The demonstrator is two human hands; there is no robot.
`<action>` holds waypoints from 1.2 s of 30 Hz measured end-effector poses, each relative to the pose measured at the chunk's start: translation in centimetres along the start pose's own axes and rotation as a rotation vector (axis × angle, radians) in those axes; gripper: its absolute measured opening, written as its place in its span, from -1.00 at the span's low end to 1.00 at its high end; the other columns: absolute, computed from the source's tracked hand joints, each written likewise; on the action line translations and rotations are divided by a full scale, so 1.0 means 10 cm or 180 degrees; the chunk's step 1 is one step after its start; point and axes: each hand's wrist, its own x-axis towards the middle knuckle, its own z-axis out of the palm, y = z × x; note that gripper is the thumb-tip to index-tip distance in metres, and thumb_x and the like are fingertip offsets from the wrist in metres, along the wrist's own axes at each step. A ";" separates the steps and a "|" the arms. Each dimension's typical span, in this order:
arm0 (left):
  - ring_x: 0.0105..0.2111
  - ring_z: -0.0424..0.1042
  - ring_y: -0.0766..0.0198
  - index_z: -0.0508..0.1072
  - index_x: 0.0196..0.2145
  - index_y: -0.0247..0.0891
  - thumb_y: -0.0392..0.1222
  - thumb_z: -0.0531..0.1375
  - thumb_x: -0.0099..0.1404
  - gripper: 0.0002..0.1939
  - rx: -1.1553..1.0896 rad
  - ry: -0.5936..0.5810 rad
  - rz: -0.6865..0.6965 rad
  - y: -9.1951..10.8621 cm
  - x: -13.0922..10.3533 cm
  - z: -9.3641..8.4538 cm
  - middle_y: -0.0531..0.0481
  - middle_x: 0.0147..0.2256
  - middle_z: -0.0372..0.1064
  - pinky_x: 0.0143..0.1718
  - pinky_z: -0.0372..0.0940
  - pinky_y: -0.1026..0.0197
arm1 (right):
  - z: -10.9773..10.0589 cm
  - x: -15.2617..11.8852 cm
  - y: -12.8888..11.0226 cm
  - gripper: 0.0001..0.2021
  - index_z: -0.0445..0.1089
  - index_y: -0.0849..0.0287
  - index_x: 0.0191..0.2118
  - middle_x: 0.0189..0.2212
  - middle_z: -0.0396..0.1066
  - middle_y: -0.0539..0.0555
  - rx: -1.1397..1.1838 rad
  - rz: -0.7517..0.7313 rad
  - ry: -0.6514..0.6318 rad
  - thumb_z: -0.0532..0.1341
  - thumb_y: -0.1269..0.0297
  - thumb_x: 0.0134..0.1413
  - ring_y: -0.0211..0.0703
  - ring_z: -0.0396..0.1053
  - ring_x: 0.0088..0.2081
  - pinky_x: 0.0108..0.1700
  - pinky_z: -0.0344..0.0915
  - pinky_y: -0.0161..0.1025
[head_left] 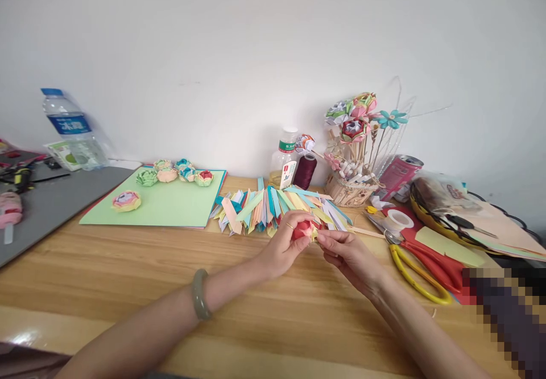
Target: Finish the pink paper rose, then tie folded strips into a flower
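My left hand (285, 248), with a green bangle on its wrist, is wrapped round a small red and yellow paper flower (303, 230) above the front of the wooden table (170, 288). At the flower's right edge, the thumb and forefinger of my right hand (343, 251) pinch its yellow part. Just behind both hands lies a wide heap of folded paper strips (251, 211) in many colours. Several finished paper flowers (167, 174) rest on a light green paper sheet (179, 208) at the left, with a pink and yellow one (126, 200) nearer its front.
Yellow and red scissors (420, 274) and a tape roll (400, 219) lie at the right. Behind stand a drink bottle (284, 160), a dark thread spool (305, 172), a basket of paper flowers (352, 191) and a pink can (398, 177). A water bottle (74, 131) leans at far left.
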 end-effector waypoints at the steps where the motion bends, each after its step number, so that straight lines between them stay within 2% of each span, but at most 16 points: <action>1: 0.02 0.09 0.15 0.19 -0.05 -0.20 -0.16 0.00 0.26 -0.70 0.0078 0.0005 0.0106 0.00 0.00 0.00 -0.14 -0.03 0.08 0.05 0.03 0.08 | 0.00 0.00 0.00 -0.74 0.44 0.26 -0.58 -0.71 -0.10 -0.15 0.0028 0.0011 -0.0024 0.38 0.14 -0.37 -0.44 -0.23 -0.63 -0.60 -0.30 -0.33; 5: 0.04 0.08 0.17 0.18 -0.05 -0.19 -0.19 -0.01 0.26 -0.71 0.0259 0.0034 0.0343 0.00 -0.01 0.01 -0.14 -0.04 0.09 0.08 -0.01 0.08 | 0.01 -0.01 -0.01 -0.74 0.39 0.25 -0.64 -0.70 -0.09 -0.15 0.0104 0.0014 -0.0063 0.38 0.16 -0.37 -0.44 -0.21 -0.63 -0.60 -0.29 -0.34; 12: 0.02 0.09 0.16 0.18 -0.05 -0.17 -0.20 -0.02 0.27 -0.72 0.0373 0.0005 0.0452 -0.02 0.00 0.01 -0.14 -0.06 0.11 0.07 0.00 0.03 | -0.02 0.01 0.01 -0.76 0.42 0.25 -0.59 -0.70 -0.03 -0.13 0.0037 0.0078 0.0029 0.38 0.18 -0.38 -0.43 -0.18 -0.62 -0.60 -0.26 -0.34; 28: 0.05 0.04 0.15 0.16 0.01 -0.15 -0.19 -0.10 0.30 -0.67 0.0408 -0.0179 0.0388 0.02 -0.04 0.00 -0.14 -0.01 0.03 0.11 -0.04 0.02 | -0.01 0.03 0.02 -0.75 0.42 0.24 -0.67 -0.74 0.08 -0.12 -0.0060 -0.0012 0.0201 0.42 0.20 -0.55 -0.42 -0.16 -0.62 -0.58 -0.24 -0.32; 32: 0.06 0.03 0.17 0.16 0.03 -0.14 -0.19 -0.10 0.30 -0.66 0.0397 -0.0192 0.0376 0.02 -0.04 0.01 -0.14 -0.01 0.02 0.12 -0.05 0.05 | -0.02 0.03 0.03 -0.75 0.42 0.23 -0.65 -0.73 0.08 -0.11 -0.0038 -0.0026 0.0188 0.42 0.19 -0.53 -0.42 -0.16 -0.62 -0.57 -0.24 -0.32; 36: 0.07 0.02 0.17 0.14 0.04 -0.15 -0.19 -0.09 0.30 -0.65 0.0385 -0.0162 0.0386 0.03 -0.04 0.02 -0.14 -0.01 0.00 0.13 -0.07 0.06 | -0.04 0.02 0.05 -0.77 0.44 0.23 -0.61 -0.71 0.06 -0.11 -0.0016 -0.0052 0.0087 0.39 0.18 -0.41 -0.42 -0.18 -0.61 -0.56 -0.25 -0.32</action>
